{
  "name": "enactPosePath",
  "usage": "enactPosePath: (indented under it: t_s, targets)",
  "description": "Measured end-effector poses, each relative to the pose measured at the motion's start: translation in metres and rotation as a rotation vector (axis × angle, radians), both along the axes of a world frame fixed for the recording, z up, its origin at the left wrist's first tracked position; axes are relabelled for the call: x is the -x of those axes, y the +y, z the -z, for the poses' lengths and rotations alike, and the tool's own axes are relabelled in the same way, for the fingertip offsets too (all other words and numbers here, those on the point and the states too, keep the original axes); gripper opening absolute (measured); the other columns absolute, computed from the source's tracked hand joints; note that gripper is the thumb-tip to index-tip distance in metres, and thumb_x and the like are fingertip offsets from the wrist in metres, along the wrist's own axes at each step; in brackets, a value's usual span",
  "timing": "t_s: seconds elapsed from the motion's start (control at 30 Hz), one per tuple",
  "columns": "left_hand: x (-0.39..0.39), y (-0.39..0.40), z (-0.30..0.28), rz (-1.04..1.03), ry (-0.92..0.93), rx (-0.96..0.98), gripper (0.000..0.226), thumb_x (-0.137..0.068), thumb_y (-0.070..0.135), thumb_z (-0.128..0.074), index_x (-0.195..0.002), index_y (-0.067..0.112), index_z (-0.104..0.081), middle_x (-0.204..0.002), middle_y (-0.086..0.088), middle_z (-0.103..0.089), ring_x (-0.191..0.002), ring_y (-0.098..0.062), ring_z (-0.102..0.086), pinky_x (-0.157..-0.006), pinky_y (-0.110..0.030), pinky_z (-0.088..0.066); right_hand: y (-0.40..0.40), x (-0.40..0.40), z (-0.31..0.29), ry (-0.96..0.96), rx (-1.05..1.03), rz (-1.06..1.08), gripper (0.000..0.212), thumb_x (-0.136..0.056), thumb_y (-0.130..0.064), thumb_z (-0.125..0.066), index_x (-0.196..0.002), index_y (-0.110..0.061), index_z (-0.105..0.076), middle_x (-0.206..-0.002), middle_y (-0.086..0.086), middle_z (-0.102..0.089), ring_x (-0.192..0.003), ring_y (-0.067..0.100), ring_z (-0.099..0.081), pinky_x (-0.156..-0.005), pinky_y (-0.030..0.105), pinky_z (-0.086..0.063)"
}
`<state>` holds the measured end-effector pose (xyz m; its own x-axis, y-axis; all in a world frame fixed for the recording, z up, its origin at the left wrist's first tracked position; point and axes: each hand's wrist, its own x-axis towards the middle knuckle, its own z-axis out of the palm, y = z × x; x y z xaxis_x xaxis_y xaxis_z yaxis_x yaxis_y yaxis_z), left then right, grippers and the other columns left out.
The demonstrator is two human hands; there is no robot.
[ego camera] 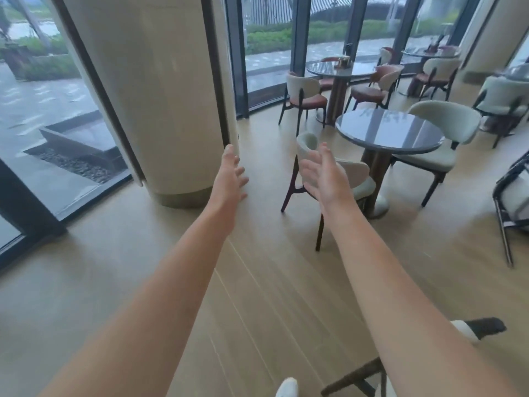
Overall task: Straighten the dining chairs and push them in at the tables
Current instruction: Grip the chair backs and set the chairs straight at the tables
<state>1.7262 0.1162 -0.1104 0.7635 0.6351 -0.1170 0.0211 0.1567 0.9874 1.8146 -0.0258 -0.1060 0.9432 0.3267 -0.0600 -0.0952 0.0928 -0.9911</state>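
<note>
Our left hand and right hand: both stretched forward, fingers spread and released, grasping nothing. Cream chair: beyond our right hand, seat partly under the near round grey desk. Second cream chair: at the desk's far side. Pillar: left.

Pale wood floor ran up to a broad cream column by dark-framed windows. Grey daylight came in off wet paving and green hedges outside. More cream wall showed at far right.
</note>
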Motion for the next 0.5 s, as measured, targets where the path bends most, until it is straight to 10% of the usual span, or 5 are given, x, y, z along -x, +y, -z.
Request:
enactPosePath:
  t_s: [0.5]
  targets:
    - [-0.283,0.124,-0.028,0.035,-0.031,0.006,0.068,-0.102,0.064,-0.027,-0.149,0.019,-0.045,-0.151,-0.007,-0.048,-0.129,-0.024,-0.053,-0.115,-0.051,-0.037,0.115,-0.264,-0.018,-0.056,-0.017,0.033,0.06,-0.105,-0.052,-0.032,-0.147,-0.011,-0.046,-0.138,0.006,-0.057,-0.132,0.019,-0.051,-0.115,0.04,-0.036]
